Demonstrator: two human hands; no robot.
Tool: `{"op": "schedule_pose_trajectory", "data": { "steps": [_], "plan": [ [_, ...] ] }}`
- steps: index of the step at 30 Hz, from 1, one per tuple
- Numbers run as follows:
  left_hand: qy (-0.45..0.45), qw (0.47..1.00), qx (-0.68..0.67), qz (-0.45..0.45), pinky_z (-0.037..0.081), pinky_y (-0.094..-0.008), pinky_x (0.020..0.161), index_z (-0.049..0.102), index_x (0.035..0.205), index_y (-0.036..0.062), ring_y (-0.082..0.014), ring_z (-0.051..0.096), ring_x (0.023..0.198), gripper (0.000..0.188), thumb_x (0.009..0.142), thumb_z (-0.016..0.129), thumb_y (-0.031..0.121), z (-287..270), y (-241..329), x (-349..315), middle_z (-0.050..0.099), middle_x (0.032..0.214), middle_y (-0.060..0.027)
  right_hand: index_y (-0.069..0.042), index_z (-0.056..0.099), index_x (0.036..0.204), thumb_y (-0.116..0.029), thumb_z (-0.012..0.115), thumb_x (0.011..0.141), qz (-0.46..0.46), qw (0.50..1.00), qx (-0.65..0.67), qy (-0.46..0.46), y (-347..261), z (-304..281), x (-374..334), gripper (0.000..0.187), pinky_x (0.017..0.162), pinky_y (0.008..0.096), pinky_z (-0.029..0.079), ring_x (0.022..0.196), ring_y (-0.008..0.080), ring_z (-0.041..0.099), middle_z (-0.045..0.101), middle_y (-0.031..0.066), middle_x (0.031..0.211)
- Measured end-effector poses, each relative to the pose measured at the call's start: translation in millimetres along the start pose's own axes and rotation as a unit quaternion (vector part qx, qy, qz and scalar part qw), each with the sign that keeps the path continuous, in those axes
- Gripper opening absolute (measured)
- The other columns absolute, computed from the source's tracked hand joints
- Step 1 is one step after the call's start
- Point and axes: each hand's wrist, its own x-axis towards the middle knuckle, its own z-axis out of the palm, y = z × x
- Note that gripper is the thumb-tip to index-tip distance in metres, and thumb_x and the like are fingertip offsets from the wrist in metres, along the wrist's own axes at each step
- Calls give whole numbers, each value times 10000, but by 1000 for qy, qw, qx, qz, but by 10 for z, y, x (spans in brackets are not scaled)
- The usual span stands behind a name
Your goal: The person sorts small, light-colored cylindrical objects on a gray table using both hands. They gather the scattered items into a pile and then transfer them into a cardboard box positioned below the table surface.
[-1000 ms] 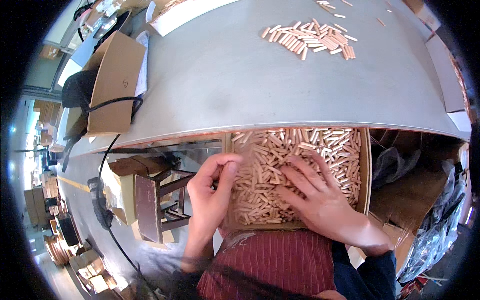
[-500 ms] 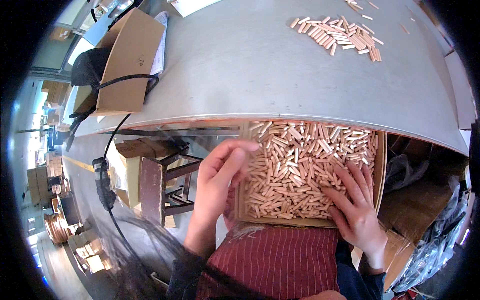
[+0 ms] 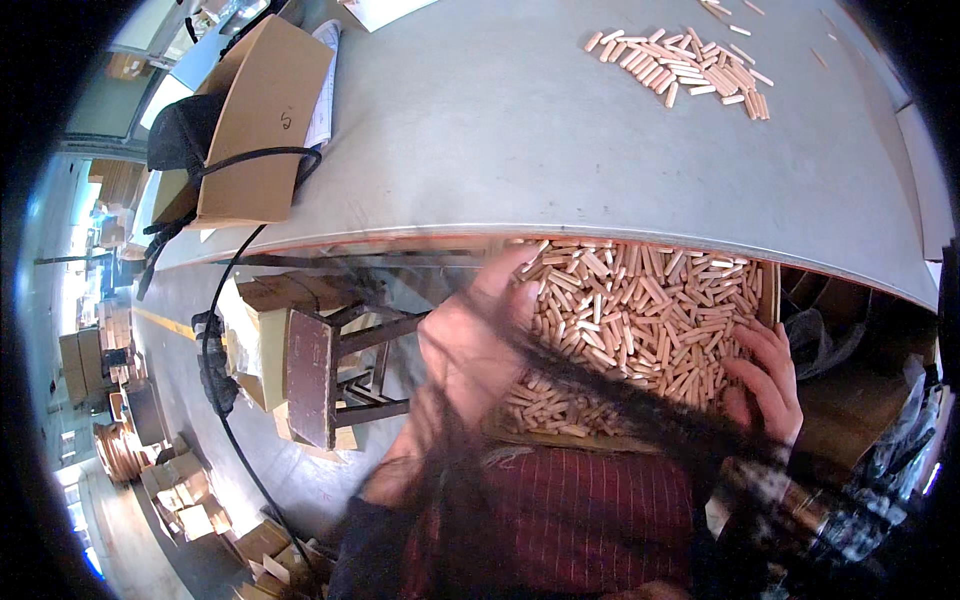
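Note:
An open cardboard box [image 3: 770, 290] filled with short wooden dowels [image 3: 640, 310] rests at my lap, against the near edge of the table. At its left side my left hand [image 3: 475, 335] is closed about the wall, its fingertips reaching over the dowels. That hand is partly blurred and crossed by dark strands. My right hand [image 3: 768, 380] grips the right wall, fingers bent inward above the dowels and the palm outside. Dark blurred strands hide the box's near right corner and my right wrist.
Loose dowels [image 3: 690, 65] lie in a patch on the grey table [image 3: 450, 130]. A cardboard carton [image 3: 265, 130] with a black cable stands at the table's left. Below are a dark stool [image 3: 312, 380] and a carton [image 3: 265, 345]. Plastic wrapping [image 3: 905, 440] lies at the right.
My right hand has moved from among the dowels to the box's right wall. My left hand has shifted right onto the left wall. Dark strands have swung across the view.

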Motion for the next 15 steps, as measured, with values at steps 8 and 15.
{"op": "schedule_pose_trajectory", "data": {
  "steps": [8, 15],
  "plan": [
    [30, 972, 190, 134, 520, -345, 547, 801, 1030, 127, -230, 682, 580, 113, 918, 792, 144, 206, -82, 260, 718, 721, -88, 6, 756, 1114, 88, 654, 882, 55, 998, 9, 27, -59, 73, -20, 267, 1257, 586, 321, 1373, 386, 591, 710, 168, 1311],
    [19, 974, 171, 150, 495, -326, 518, 756, 995, 116, -200, 660, 556, 101, 904, 796, 97, 208, -129, 250, 687, 687, -74, 14, 751, 1098, 92, 664, 881, 56, 998, 9, 27, -10, 93, -27, 246, 1251, 572, 336, 1367, 389, 594, 712, 170, 1303]
  ]
}}
